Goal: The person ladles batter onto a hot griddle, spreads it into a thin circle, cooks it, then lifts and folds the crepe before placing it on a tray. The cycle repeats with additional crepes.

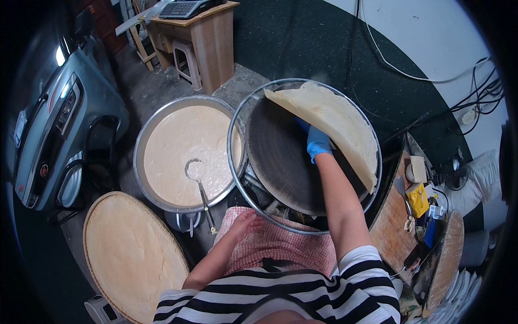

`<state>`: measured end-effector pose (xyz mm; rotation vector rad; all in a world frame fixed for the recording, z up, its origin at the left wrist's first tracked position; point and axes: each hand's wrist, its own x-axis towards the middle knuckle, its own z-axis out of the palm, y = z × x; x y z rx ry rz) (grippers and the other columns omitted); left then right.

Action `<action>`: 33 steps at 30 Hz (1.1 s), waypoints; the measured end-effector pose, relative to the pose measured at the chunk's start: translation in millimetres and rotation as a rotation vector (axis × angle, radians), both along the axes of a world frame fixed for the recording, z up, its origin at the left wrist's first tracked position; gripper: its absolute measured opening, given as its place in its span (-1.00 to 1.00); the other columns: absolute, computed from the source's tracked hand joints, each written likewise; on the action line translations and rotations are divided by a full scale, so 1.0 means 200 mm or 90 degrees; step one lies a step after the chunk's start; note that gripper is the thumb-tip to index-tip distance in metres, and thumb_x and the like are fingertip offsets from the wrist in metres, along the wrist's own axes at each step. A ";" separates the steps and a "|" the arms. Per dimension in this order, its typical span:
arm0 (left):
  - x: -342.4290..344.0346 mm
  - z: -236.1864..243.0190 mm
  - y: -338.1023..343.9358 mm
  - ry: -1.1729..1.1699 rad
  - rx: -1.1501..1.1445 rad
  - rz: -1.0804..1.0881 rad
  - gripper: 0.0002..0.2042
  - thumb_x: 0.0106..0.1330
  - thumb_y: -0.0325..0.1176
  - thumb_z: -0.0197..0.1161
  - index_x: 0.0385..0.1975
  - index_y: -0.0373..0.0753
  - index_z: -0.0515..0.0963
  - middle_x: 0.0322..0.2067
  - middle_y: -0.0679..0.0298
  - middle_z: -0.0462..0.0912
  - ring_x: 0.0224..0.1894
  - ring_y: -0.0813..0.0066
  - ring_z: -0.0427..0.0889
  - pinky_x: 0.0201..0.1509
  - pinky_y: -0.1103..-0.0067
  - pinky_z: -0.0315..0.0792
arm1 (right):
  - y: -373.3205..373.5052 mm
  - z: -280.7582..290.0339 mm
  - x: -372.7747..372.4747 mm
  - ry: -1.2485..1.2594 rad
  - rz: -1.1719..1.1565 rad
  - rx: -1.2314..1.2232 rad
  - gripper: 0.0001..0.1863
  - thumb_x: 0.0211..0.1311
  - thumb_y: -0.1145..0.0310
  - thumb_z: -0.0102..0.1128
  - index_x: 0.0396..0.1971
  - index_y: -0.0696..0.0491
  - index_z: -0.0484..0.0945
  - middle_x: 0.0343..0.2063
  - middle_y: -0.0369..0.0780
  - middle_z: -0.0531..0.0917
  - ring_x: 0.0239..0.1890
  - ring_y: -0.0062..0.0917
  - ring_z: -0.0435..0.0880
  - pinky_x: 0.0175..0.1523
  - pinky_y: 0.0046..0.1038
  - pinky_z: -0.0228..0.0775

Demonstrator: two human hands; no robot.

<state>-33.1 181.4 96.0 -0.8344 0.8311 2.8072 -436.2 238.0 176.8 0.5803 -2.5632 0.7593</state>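
Note:
My right hand (318, 143), in a blue glove, reaches over the dark round griddle (280, 156) and holds up a thin pale pancake (337, 116) by its underside. The pancake is peeled off the left part of the griddle and lies folded toward the far right rim. My fingertips are partly hidden beneath its edge. My bare left hand (246, 223) hangs low beside the griddle's metal ring (233, 162), in front of the checked apron, fingers loosely apart and holding nothing. Left of the griddle stands a wide metal basin (141, 162) of pale batter, with a ladle (205, 202) in it.
A round tray (91, 216) carrying pale flat sheets stands at the lower left. A grey vehicle front (48, 129) is on the left. Behind are a wooden desk (213, 48) and a stool (186, 62). At right, a cluttered wooden board (396, 227) and loose cables (477, 94).

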 end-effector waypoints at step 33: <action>-0.01 0.03 0.02 -0.043 -0.156 -0.017 -0.79 0.28 -0.37 0.09 -0.16 -0.33 0.42 -0.34 0.15 0.58 -0.35 0.41 0.60 -0.28 0.58 0.51 | 0.81 0.20 1.02 -0.116 0.130 0.257 -0.45 -0.18 0.48 0.20 -0.02 0.01 0.44 -0.17 -0.01 0.52 -0.15 -0.11 0.50 -0.07 -0.22 0.37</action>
